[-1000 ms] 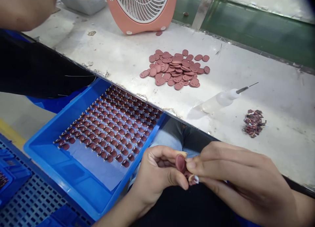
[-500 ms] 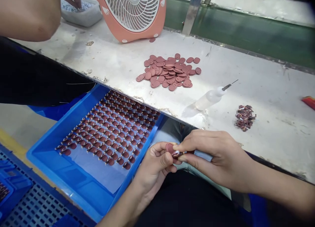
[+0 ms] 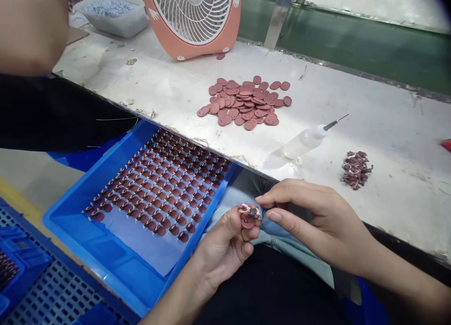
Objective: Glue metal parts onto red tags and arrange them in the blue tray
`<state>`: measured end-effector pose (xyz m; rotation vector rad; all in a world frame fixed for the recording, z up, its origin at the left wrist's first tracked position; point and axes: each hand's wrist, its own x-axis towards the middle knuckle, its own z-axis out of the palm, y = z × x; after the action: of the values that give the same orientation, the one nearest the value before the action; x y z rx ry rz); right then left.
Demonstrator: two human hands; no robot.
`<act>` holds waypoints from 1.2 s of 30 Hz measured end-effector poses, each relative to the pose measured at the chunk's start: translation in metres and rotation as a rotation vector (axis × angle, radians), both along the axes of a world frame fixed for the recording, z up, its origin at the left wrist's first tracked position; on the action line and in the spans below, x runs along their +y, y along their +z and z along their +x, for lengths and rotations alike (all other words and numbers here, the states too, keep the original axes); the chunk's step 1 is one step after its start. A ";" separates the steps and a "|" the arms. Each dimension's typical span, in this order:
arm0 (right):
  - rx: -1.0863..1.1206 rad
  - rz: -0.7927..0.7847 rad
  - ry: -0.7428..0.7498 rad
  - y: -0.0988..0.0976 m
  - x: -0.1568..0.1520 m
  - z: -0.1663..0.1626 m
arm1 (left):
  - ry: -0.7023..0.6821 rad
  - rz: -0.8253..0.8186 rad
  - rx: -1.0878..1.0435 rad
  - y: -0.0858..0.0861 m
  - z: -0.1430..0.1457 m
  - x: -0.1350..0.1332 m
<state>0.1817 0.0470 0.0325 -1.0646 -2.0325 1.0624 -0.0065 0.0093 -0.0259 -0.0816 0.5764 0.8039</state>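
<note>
Between the thumb and fingers of my left hand [image 3: 225,245] is a small painted figurine [image 3: 249,213] with a reddish-brown oval base. My right hand [image 3: 310,221] is just to the right of it, thumb and forefinger apart, with nothing seen between them. Below the table edge, a blue tray [image 3: 116,261] holds rows of similar figurines on oval bases, laid on a pale sheet. A pile of reddish-brown oval discs [image 3: 246,102] lies on the table. To its right rests a clear needle-tipped bottle [image 3: 305,142], then a small heap of painted figurine parts [image 3: 356,170].
An orange fan [image 3: 195,19] stands at the back of the white table [image 3: 169,88]. Behind it on the left sits a plastic tub [image 3: 121,27] of small blue-white bits. Another person's arm [image 3: 33,31] reaches in at upper left. A red object [image 3: 447,144] lies at the right edge.
My right fingers have let go of the figurine and parted. My left hand has turned the piece, so its painted part now shows. The other person's hand has left the tub.
</note>
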 end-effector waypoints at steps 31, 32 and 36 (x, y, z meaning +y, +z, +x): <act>-0.073 0.688 -0.064 -0.051 -0.016 -0.051 | 0.370 0.282 0.695 0.005 -0.005 -0.013; -0.076 0.686 -0.047 -0.050 -0.017 -0.052 | 0.363 0.272 0.758 0.003 -0.010 -0.014; -0.083 0.693 0.053 -0.044 -0.023 -0.046 | 0.162 0.234 1.390 -0.012 -0.058 -0.031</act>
<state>0.1359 0.0241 -0.0111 -0.6935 -2.2454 0.2751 -0.0642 -0.0215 -0.0377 0.7127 1.7834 1.0129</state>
